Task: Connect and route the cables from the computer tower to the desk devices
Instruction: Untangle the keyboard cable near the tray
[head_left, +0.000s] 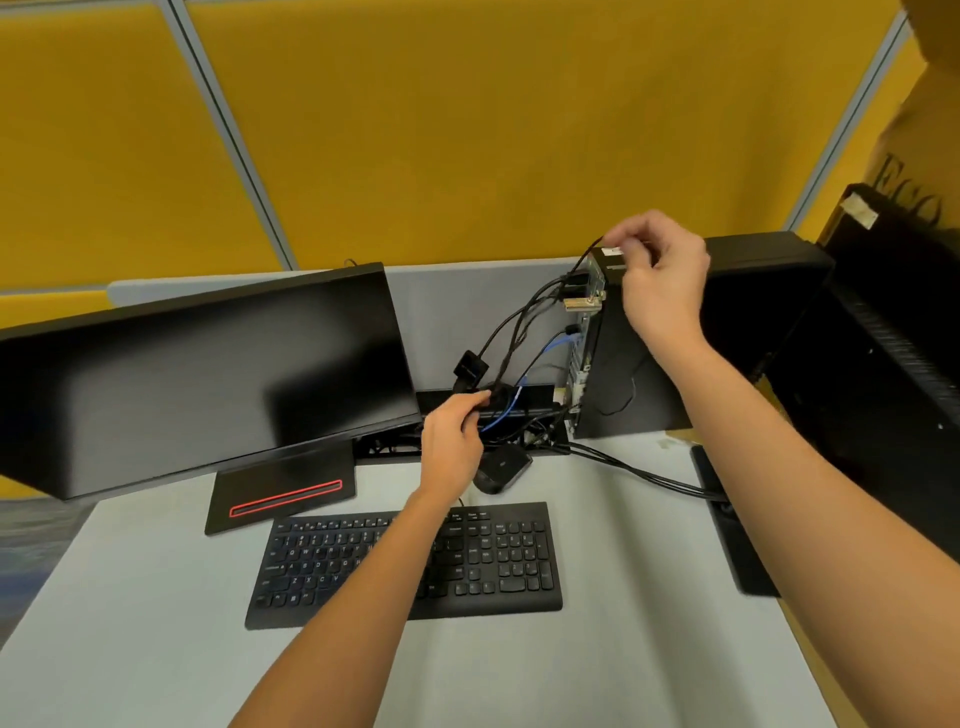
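Fingers (470, 402) of the left hand (451, 441) are curled round a bundle of black cables (511, 332), with a blue cable (501, 418) running just beside them. Right hand (657, 278) pinches a thin black cable (589, 254) at the top rear corner of the computer tower (649, 374). Left of the fingers the monitor (208, 374) crowds in; below sit a mouse (501, 470) and keyboard (405, 561) on the table (156, 623).
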